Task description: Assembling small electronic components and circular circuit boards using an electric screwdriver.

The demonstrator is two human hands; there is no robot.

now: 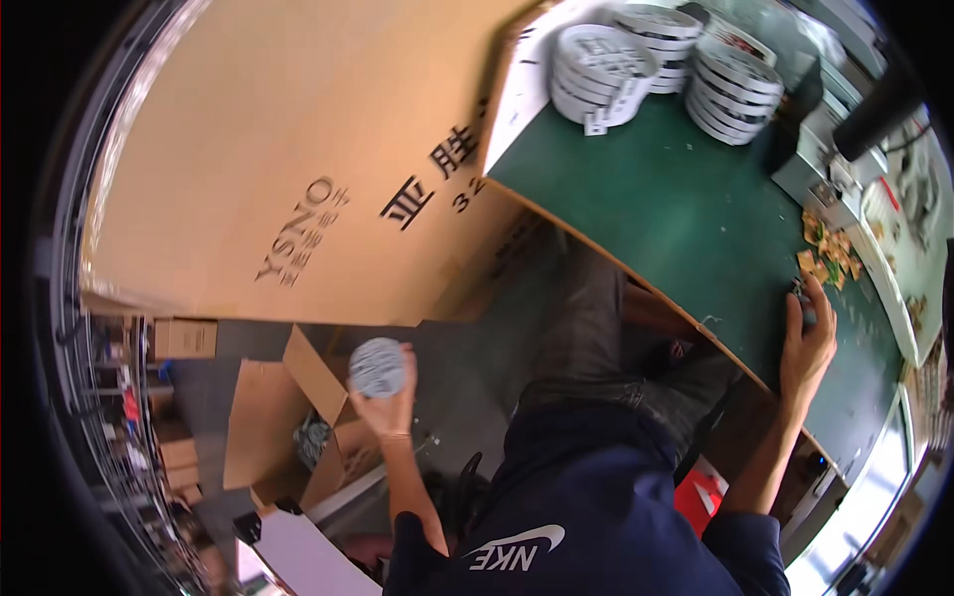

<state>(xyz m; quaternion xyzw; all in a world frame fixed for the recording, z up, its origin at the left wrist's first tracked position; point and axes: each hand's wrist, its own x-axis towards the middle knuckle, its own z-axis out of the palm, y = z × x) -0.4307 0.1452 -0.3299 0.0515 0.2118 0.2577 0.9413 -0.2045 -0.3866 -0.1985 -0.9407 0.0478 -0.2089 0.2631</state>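
Note:
My left hand point(391, 409) is held out to the left, its fingers curved round a round, grey-white mottled bundle point(377, 368). It is beside an open cardboard box point(266, 417), inside which similar grey material point(312, 437) shows. My right hand point(811, 348) rests at the green tabletop point(646, 199) on the right, with thumb and fingers closed round a small dark thing point(806, 312) whose kind I cannot make out. Just beyond those fingertips lies a scatter of small orange-brown pieces point(830, 253).
Stacks of round white trays point(733, 94) stand at the table's far end. A large cardboard carton point(328, 169) rises along the table's left edge. A metal box-like device point(820, 174) and a black cylindrical part point(879, 114) are at the far right. Shelving point(119, 427) lines the left.

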